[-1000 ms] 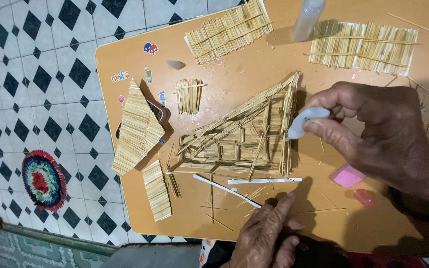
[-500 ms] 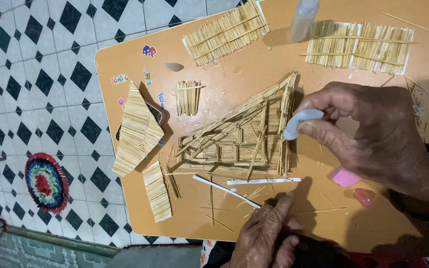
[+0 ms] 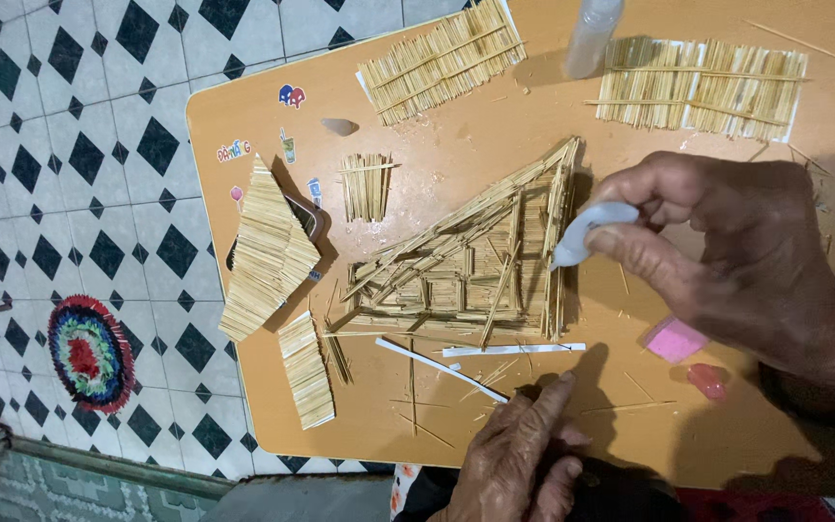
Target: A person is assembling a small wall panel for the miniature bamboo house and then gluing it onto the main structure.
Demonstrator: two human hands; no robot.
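A triangular frame of thin wooden sticks (image 3: 456,271) lies flat in the middle of the orange table (image 3: 495,135). My right hand (image 3: 736,251) is shut on a small white squeeze bottle (image 3: 587,232), whose tip touches the frame's right edge. My left hand (image 3: 519,464) rests at the table's near edge with one finger stretched out. It holds nothing and lies close to loose sticks and two white strips (image 3: 509,350).
Flat panels of sticks lie at the far side (image 3: 442,63) and far right (image 3: 703,82). A folded stick panel (image 3: 268,251), a small panel (image 3: 303,372) and a short bundle (image 3: 366,186) sit at the left. A clear bottle (image 3: 591,34), a pink piece (image 3: 676,338), a tiled floor and a round rug (image 3: 89,353) are also in view.
My right hand has shifted the bottle's tip slightly closer to the frame's right edge. My left hand has barely moved.
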